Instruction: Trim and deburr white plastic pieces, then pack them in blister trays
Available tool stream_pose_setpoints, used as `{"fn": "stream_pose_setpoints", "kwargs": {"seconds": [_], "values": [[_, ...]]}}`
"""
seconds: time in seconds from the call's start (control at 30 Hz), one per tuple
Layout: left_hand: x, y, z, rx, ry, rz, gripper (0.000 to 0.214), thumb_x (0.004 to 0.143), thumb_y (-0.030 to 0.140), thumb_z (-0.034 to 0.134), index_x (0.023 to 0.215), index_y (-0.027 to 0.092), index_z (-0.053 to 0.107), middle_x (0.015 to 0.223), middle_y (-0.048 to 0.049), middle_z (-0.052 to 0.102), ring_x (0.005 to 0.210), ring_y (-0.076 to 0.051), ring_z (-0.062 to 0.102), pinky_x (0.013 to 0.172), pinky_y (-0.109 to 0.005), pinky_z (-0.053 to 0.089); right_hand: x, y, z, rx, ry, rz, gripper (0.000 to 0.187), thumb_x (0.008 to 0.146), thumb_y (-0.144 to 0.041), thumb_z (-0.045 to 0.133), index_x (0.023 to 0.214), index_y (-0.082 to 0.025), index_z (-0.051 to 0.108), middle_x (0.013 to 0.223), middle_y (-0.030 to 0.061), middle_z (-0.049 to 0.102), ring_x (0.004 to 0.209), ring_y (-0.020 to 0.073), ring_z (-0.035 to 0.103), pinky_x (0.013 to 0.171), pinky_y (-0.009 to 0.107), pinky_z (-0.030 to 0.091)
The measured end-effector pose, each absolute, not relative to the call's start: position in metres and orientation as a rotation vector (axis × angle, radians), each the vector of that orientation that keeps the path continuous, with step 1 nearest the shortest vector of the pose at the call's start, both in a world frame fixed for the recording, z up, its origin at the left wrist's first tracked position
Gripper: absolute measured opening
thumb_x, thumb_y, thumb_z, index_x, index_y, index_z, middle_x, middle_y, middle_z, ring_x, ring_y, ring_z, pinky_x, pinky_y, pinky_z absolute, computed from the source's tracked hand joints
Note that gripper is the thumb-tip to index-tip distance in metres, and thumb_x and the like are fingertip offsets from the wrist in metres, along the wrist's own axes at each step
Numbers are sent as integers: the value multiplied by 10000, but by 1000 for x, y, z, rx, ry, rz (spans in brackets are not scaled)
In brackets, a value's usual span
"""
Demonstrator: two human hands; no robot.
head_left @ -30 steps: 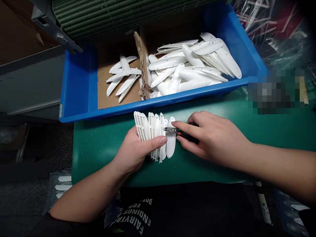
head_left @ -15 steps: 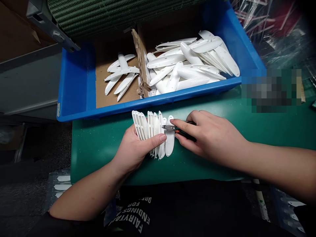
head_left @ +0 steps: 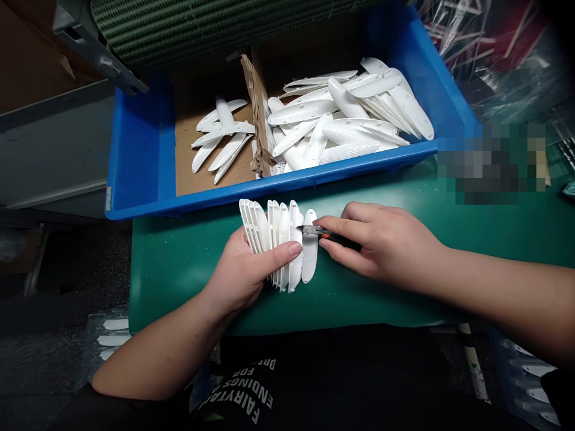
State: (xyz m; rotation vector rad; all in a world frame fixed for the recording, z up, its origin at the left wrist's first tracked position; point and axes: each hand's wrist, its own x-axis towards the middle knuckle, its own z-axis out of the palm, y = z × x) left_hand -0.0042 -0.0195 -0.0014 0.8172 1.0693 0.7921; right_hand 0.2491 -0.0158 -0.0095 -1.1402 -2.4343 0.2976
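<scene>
My left hand (head_left: 242, 272) grips a stack of several white moulded plastic parts (head_left: 282, 239), long and rounded, standing on edge side by side, with the thumb across their face. My right hand (head_left: 381, 244) holds a small pair of side cutters (head_left: 314, 230) with dark, orange-marked handles. Its fingers hide most of the handles. The metal jaws reach the stack's rightmost parts, but I cannot tell whether they are biting plastic. The stack's lower edge sits at or just above the green mat.
A blue plastic bin (head_left: 269, 185) lined with cardboard (head_left: 202, 161) stands just beyond the green mat (head_left: 359, 305). A cardboard divider (head_left: 257, 108) separates two heaps of similar white parts (head_left: 341, 134). Clear plastic sheeting lies at the upper right, and a dark green mesh panel (head_left: 224, 24) runs along the back.
The cutters have shifted slightly in my right hand, with less of the handles showing. The whole view has drifted a little up and left. The stack stays in my left hand.
</scene>
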Motion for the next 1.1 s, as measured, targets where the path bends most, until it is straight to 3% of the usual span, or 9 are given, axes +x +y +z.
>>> {"fn": "stream_pose_setpoints", "kwargs": {"seconds": [0.17, 0.4, 0.77, 1.1], "values": [[-4, -18, -4, 810, 1098, 783, 477, 753, 301, 983, 1169, 179, 784, 1181, -108, 809, 1055, -295, 777, 896, -349, 639, 253, -12, -7, -1172, -2306, 361, 330, 1054, -356, 645, 1311, -194, 771, 871, 46, 682, 704, 169, 650, 657, 294, 478], [-5, -17, -3, 787, 1145, 803, 498, 737, 304, 990, 1164, 201, 754, 983, -43, 786, 731, -196, 741, 662, -306, 656, 251, -12, -8, -1190, -2312, 358, 329, 1038, -358, 662, 1313, -218, 775, 884, 48, 685, 726, 174, 647, 633, 301, 441], [1, -21, -1, 849, 1165, 758, 417, 764, 361, 975, 1055, 179, 738, 932, -62, 791, 772, -238, 752, 703, -348, 656, 242, -18, -7, -1196, -2483, 174, 390, 1070, -397, 590, 1385, -219, 734, 983, 105, 687, 825, 232, 562, 676, 344, 334], [-4, -22, 1, 1088, 1333, 671, 501, 824, 502, 919, 1160, 173, 748, 968, -95, 816, 867, -289, 781, 769, -374, 634, 240, -20, -5, -1182, -2513, 127, 386, 1073, -389, 582, 1365, -194, 743, 968, 109, 681, 813, 248, 552, 704, 366, 350]]}}
